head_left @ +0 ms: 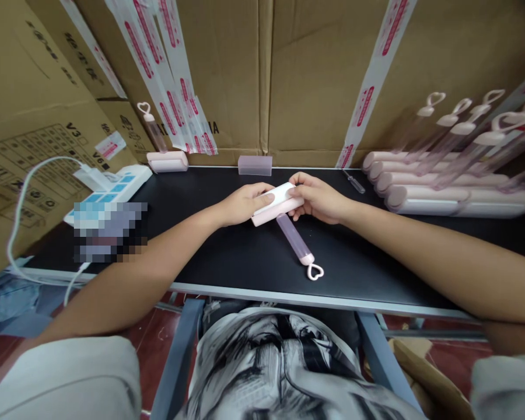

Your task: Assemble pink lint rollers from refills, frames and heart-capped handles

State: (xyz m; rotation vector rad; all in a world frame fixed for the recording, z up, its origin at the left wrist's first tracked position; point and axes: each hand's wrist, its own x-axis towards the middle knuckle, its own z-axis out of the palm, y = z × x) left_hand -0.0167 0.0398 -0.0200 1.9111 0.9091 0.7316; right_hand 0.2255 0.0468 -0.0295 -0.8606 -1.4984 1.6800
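Over the middle of the black table, my left hand [245,204] and my right hand [318,198] hold the two ends of a pink-and-white lint remover [273,205]. Its white face is turned up, with my left thumb lying on it. From the underside a translucent purple handle [296,239] slants down towards me and ends in a heart-shaped loop [315,272]. My right thumb and fingers pinch the far right corner of the head. The fingertips beneath the head are partly hidden.
At the right stand several similar lint removers [446,198], handles up. One more lint remover [168,162] stands back left. A purple translucent block [255,165] and small screwdriver [354,182] lie along the back edge. A power strip [129,178] with cables sits left; cardboard boxes [306,81] wall the back.
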